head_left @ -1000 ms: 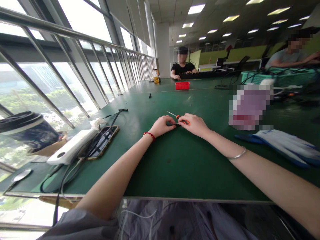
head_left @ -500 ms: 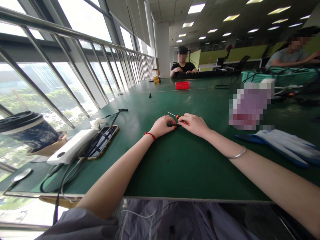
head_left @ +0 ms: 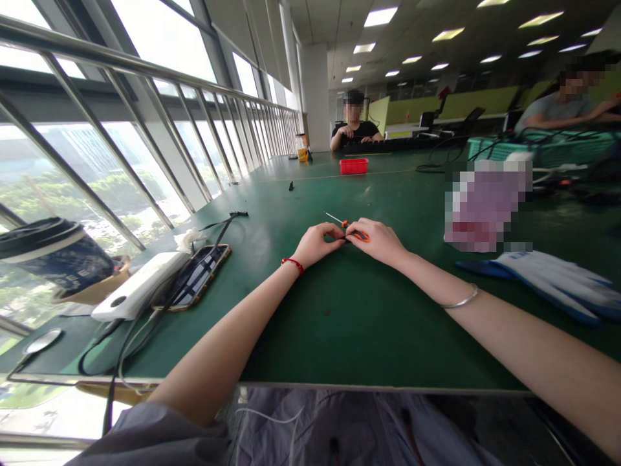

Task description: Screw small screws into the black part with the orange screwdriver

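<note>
My right hand [head_left: 381, 241] is closed around the orange and black handle of a screwdriver [head_left: 360, 237]. Its thin metal shaft points away to the upper left, past an orange collar. My left hand [head_left: 317, 246] is closed in a pinch right beside it, fingertips almost meeting those of the right hand. A small dark piece [head_left: 344, 238] shows between the two hands, at the left fingertips; its kind is too small to make out. Both hands are just over the green tabletop [head_left: 334, 336].
On the left lie a phone [head_left: 206, 275], a white power strip-like box [head_left: 140, 285], cables and a lidded cup [head_left: 58, 255]. Gloves [head_left: 557, 278] lie right. Ahead are a red box [head_left: 354, 166] and a small black part [head_left: 291, 186]. Two people sit beyond, near a green basket [head_left: 543, 150].
My left fingertips have shifted slightly right and up, nearer the right hand. Less of the dark piece shows now. The screwdriver stays in my right hand, almost unmoved.
</note>
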Demonstrator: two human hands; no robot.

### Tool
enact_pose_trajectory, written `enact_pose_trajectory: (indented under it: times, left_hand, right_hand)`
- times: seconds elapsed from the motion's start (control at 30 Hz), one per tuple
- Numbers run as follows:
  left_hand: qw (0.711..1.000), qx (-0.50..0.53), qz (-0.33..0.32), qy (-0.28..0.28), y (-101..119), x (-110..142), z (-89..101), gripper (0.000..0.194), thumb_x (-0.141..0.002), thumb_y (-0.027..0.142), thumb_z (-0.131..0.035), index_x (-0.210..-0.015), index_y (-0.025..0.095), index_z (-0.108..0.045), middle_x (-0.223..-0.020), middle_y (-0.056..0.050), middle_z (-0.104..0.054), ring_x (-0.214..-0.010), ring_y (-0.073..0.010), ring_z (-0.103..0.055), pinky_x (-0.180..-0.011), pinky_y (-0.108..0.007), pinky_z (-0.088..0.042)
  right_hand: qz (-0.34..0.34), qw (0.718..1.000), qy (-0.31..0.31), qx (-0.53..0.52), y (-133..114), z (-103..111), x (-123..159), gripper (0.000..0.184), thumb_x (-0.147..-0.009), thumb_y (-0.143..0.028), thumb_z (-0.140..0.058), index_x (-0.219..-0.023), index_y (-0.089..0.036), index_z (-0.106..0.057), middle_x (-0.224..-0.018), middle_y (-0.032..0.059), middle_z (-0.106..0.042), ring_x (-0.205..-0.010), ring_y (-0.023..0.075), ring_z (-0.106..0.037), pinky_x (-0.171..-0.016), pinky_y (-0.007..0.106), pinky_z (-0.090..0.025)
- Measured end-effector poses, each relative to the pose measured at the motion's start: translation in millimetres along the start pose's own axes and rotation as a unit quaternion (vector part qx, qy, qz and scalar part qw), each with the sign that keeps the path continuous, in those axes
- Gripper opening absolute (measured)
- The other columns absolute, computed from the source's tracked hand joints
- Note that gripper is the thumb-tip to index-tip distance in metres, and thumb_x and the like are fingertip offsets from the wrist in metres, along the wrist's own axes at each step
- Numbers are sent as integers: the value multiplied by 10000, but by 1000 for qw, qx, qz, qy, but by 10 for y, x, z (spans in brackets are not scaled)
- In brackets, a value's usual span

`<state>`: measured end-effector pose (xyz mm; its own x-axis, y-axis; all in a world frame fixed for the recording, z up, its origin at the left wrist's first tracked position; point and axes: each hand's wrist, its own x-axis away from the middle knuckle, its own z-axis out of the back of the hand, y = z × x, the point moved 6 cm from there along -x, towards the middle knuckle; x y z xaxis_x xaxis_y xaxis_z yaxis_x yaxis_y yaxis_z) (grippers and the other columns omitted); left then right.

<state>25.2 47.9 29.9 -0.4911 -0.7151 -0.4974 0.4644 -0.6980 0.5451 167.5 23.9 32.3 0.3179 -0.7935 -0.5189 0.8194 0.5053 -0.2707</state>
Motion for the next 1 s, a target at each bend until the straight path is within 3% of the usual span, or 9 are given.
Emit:
enact_pose_trajectory:
  times: [0.23, 0.37, 0.43, 0.53, 0.63, 0.7, 0.83, 1.0]
  left_hand:
    - [999, 29, 21, 24, -23, -19, 10, 146, -738, 283, -640, -802, 154, -663, -808, -26, -695, -783, -150, -636, -784, -271, -492]
    - [998, -30, 27, 39, 14, -3, 52, 113, -734, 257, -627, -793, 171, -668, -815, -17, -682, -778, -145, -627, -764, -261, -489]
    - [995, -86, 31, 36, 48, 9, 69, 92, -726, 238, -620, -780, 186, -673, -830, -13, -672, -786, -150, -624, -756, -262, -485]
    - [987, -158, 27, 22, 102, 23, 72, 100, -714, 223, -615, -787, 208, -681, -853, -11, -662, -809, -164, -619, -744, -269, -477]
    - [982, -184, 28, 21, 122, 30, 69, 97, -715, 235, -613, -782, 208, -677, -857, -16, -656, -813, -175, -615, -735, -279, -474]
    - [981, -188, 36, 23, 116, 33, 66, 76, -711, 232, -611, -757, 205, -666, -850, -14, -653, -798, -174, -613, -721, -278, -472]
    - [983, -177, 46, 16, 113, 41, 49, 55, -696, 227, -615, -735, 203, -646, -845, -10, -647, -765, -165, -608, -675, -269, -464]
    - [984, -170, 50, 7, 118, 39, 27, 45, -684, 218, -611, -720, 194, -624, -838, -12, -632, -735, -162, -594, -647, -273, -457]
  right_hand:
    - [-13, 999, 20, -23, 3, 40, 1, 164, -849, -357, -524, -911, -267, -647, -915, 4, -631, -795, 171, -604, -590, 258, -374]
    - [-11, 997, 61, -35, -16, 110, 1, 162, -808, -321, -540, -934, -250, -614, -977, 21, -644, -822, 191, -610, -604, 272, -400]
    - [-19, 993, 101, -57, -17, 179, 5, 258, -747, -270, -569, -1002, -234, -576, -1007, 34, -651, -801, 191, -613, -616, 278, -418]
    - [-37, 983, 157, -90, -27, 300, 22, 342, -693, -244, -583, -1032, -220, -537, -886, 24, -662, -646, 159, -590, -595, 277, -429]
    - [-44, 967, 217, -128, -76, 440, 51, 178, -783, -336, -530, -916, -218, -535, -708, 3, -625, -544, 144, -554, -551, 278, -422]
    - [-55, 951, 256, -165, -113, 522, 77, 193, -819, -419, -500, -813, -227, -509, -609, -8, -570, -505, 145, -528, -529, 287, -425]
    - [-45, 933, 276, -225, -253, 591, 103, 231, -808, -468, -520, -806, -242, -471, -618, -7, -535, -558, 160, -542, -520, 290, -445]
    - [-61, 947, 250, -193, -381, 595, 126, 209, -773, -417, -554, -814, -244, -444, -623, -21, -523, -514, 137, -504, -534, 281, -441]
